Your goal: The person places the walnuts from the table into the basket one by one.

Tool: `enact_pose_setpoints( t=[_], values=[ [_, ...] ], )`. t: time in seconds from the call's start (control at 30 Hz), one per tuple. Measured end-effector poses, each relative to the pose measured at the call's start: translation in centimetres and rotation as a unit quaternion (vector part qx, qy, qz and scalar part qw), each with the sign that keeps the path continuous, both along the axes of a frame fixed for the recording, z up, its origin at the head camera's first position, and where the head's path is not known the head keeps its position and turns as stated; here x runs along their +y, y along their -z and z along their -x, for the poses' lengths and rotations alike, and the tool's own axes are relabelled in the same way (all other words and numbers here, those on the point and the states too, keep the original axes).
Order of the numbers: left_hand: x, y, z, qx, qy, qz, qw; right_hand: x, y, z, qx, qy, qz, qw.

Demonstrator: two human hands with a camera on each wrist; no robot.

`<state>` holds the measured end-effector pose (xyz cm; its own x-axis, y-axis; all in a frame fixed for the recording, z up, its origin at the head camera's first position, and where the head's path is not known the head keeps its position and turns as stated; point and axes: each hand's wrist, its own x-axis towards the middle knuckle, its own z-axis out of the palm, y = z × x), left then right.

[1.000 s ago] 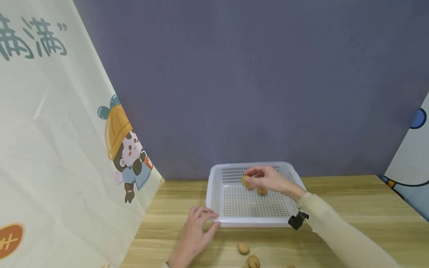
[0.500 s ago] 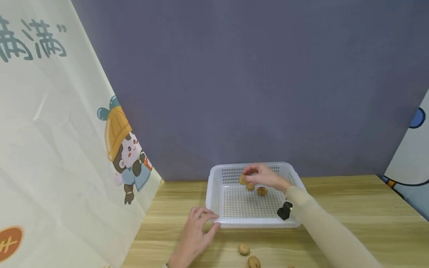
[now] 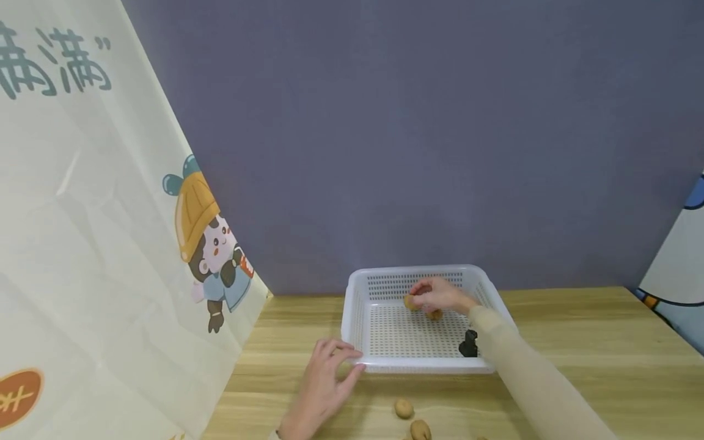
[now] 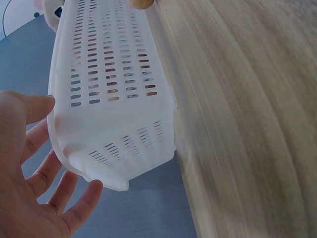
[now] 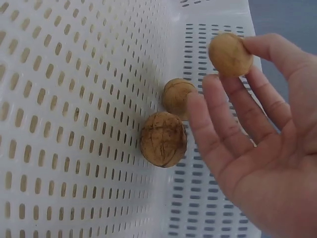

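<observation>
Right hand [image 3: 440,294] pinches a walnut [image 5: 229,54] over the white basket [image 3: 420,362]

Head view: the basket lies on the counter [image 3: 572,342], its long axis running left to right. The held walnut is toward its far side. The left hand [image 3: 321,388] has thumb and fingertips at the near-left corner; two loose walnuts [image 3: 404,408] lie in front.

Left wrist view: thumb and fingers straddle the rim, loosely spread.

Right wrist view: thumb and fingertips clamp the walnut, nearly round, its long axis unclear; two basket walnuts [image 5: 163,140] lie beside each other.
</observation>
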<state>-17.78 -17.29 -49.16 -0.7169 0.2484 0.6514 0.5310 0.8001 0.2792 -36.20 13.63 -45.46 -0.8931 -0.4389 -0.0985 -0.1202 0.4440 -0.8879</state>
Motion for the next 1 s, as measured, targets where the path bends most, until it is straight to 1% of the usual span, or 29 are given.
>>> enact_pose_setpoints(
  t=[0.07,0.23,0.3,0.43,0.6,0.73,0.87,0.9,1.0],
  values=[
    [0.0,0.0,-0.1,-0.002,0.002,-0.001,1.0000,0.1,0.4,0.1,-0.004,0.006,0.000,1.0000],
    [0.1,0.1,-0.1,-0.003,-0.001,-0.003,1.0000,-0.2,0.8,0.0,0.010,0.000,-0.025,0.9996],
    [0.1,0.1,-0.1,0.001,0.000,-0.003,1.0000,-0.3,0.9,-0.2,0.017,-0.004,-0.044,0.9989],
    [0.1,0.2,0.0,0.015,0.002,-0.002,0.9999,-0.7,1.0,-0.4,0.010,-0.012,-0.074,0.9971],
    [0.1,0.2,0.1,0.018,0.002,-0.002,0.9998,-1.1,1.3,-0.3,0.013,-0.026,-0.089,0.9956],
    [0.2,0.2,0.1,0.021,0.002,-0.002,0.9998,-1.3,1.3,-0.2,0.030,-0.034,-0.097,0.9943],
    [0.3,0.1,0.2,0.021,-0.001,0.002,0.9998,-1.2,1.2,-0.1,0.046,-0.034,-0.105,0.9928],
    [0.3,0.1,0.2,0.019,-0.001,0.003,0.9998,-1.2,1.1,-0.1,0.052,-0.034,-0.112,0.9918],
    [0.3,0.2,0.2,0.014,-0.002,-0.002,0.9999,-1.3,0.6,-0.2,0.083,-0.043,-0.146,0.9848]
  ],
)
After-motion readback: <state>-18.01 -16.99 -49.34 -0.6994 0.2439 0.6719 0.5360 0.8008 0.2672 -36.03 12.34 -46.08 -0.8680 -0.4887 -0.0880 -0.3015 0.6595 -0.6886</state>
